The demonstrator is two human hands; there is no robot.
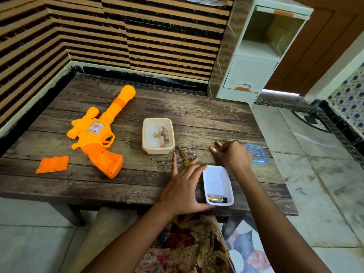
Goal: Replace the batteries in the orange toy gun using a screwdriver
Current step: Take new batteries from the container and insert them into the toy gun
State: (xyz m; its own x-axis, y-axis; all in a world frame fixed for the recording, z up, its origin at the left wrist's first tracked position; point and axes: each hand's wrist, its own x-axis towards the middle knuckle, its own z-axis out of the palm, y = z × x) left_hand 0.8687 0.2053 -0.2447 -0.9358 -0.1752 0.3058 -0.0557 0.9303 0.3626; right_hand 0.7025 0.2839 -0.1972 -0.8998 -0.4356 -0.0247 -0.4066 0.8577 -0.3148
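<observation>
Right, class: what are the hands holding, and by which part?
The right hand pinches two batteries by their near ends; left hand only rests against the left wall of the white tub.

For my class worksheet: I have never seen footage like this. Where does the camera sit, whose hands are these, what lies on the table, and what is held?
There is one picture, taken by a camera worn on a person's head, looking down at their own two bare hands. No machine is involved. On the wooden table lie an orange toy gun, a loose orange plate that is probably its battery cover, a yellow-handled screwdriver, a beige tub of brownish cylinders, a blue lid, and a white tub with a gold-and-black battery inside. The left hand lies open against the white tub, fingers spread above the screwdriver. The right hand curls its fingers onto two orange-tipped batteries on the table.
</observation>
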